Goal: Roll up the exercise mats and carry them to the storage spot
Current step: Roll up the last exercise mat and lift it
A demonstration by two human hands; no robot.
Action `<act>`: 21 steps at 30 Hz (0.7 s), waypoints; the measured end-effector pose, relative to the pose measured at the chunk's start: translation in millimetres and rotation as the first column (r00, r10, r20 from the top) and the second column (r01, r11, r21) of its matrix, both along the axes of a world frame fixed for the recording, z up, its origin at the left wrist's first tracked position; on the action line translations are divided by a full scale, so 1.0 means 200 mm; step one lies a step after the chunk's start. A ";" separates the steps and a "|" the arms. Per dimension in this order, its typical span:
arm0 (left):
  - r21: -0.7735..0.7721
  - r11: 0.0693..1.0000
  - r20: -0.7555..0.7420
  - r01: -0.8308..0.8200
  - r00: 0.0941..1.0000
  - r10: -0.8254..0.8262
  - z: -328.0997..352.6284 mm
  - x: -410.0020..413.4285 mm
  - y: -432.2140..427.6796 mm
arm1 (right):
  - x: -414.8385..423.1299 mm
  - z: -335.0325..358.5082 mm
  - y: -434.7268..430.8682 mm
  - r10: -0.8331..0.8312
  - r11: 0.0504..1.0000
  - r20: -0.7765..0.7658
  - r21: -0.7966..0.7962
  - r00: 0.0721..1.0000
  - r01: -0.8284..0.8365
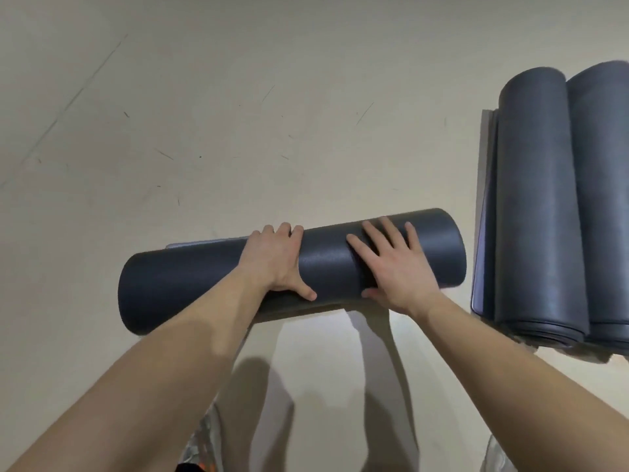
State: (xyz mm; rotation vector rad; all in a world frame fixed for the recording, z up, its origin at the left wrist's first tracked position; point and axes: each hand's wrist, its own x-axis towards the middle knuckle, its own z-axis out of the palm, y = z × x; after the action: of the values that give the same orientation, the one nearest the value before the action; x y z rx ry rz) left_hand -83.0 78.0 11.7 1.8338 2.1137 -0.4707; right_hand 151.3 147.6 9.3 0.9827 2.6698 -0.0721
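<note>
Pressing on rolled mat (pixel 326 264), L hand (pixel 275 260) curled over its crest, thumb on near side; R hand (pixel 391 267) lay flat, fingers (pixel 388 229) spread. Mat sat on floor (pixel 204 131); foam prob. light, soft, springy, so grip mid-roll w/ loose edge pinned. Stored rolls (pixel 534 199) lay beyond, right.

Three rolled dark grey exercise mats (pixel 211 284) (pixel 537 206) (pixel 606 199), two bare hands (pixel 275 264) (pixel 391 267)
</note>
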 end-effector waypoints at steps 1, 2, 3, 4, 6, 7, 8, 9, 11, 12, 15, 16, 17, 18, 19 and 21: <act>-0.011 0.995 0.032 -0.098 0.995 0.099 0.01 0.05 -0.02 | 0.05 0.00 -0.04 -0.120 0.992 -0.062 0.030 0.991 0.122; -0.021 0.979 0.070 -0.202 0.977 0.202 0.02 0.11 -0.04 | 0.09 -0.01 -0.07 -0.298 0.952 -0.156 0.028 0.942 0.306; -0.038 0.954 0.106 -0.299 0.948 0.301 0.04 0.17 -0.04 | 0.11 -0.02 -0.10 -0.485 0.870 -0.236 -0.033 0.842 0.492; -0.053 0.924 0.143 -0.380 0.913 0.383 0.05 0.25 -0.04 | 0.11 -0.03 -0.12 -0.633 0.773 -0.263 -0.154 0.728 0.616; -0.063 0.876 0.205 -0.478 0.853 0.480 0.06 0.39 -0.03 | 0.07 -0.06 -0.15 -0.804 0.572 -0.206 -0.526 0.557 0.630; -0.069 0.862 0.242 -0.502 0.830 0.503 0.06 0.43 -0.03 | 0.04 -0.07 -0.17 -0.868 0.440 -0.175 -0.704 0.465 0.558; -0.081 0.849 0.298 -0.522 0.800 0.521 0.07 0.44 -0.02 | 0.01 -0.06 -0.16 -0.921 0.322 -0.149 -0.814 0.361 0.484; -0.101 0.838 0.372 -0.537 0.760 0.532 0.06 0.42 -0.01 | -0.02 -0.06 -0.14 -0.948 0.255 -0.130 -0.857 0.291 0.447; -0.154 0.819 0.559 -0.552 0.636 0.533 0.00 0.33 0.01 | -0.04 -0.10 -0.03 -0.965 0.220 -0.126 -0.866 0.230 0.449; -0.168 0.798 0.645 -0.579 0.548 0.533 -0.03 0.29 0.03 | -0.03 -0.12 0.05 -0.963 0.241 -0.158 -0.868 0.219 0.434; -0.228 0.706 0.765 -0.671 0.325 0.556 -0.19 0.24 0.14 | 0.00 -0.21 0.30 -0.938 0.330 -0.288 -0.913 0.195 0.239; -0.288 0.665 0.760 -0.689 0.259 0.597 -0.23 0.25 0.19 | 0.01 -0.23 0.35 -0.938 0.332 -0.302 -0.924 0.172 0.188; -0.335 0.640 0.735 -0.691 0.233 0.637 -0.27 0.25 0.23 | 0.04 -0.25 0.37 -0.946 0.313 -0.291 -0.935 0.142 0.167; -0.378 0.629 0.705 -0.679 0.229 0.672 -0.30 0.25 0.27 | 0.07 -0.26 0.35 -0.961 0.269 -0.252 -0.949 0.117 0.163; -0.426 0.610 0.687 -0.668 0.200 0.698 -0.30 0.26 0.28 | 0.10 -0.28 0.31 -0.973 0.215 -0.196 -0.962 0.122 0.169; -0.557 0.513 0.670 -0.653 0.011 0.742 -0.27 0.28 0.28 | 0.15 -0.31 0.18 -0.981 0.137 -0.110 -0.976 0.162 0.166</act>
State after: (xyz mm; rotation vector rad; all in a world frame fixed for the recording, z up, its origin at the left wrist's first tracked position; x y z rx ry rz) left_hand -26.8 133.0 -42.6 0.3892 1.7557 0.5752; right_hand 181.8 183.4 -52.5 2.0138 1.6307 -2.3522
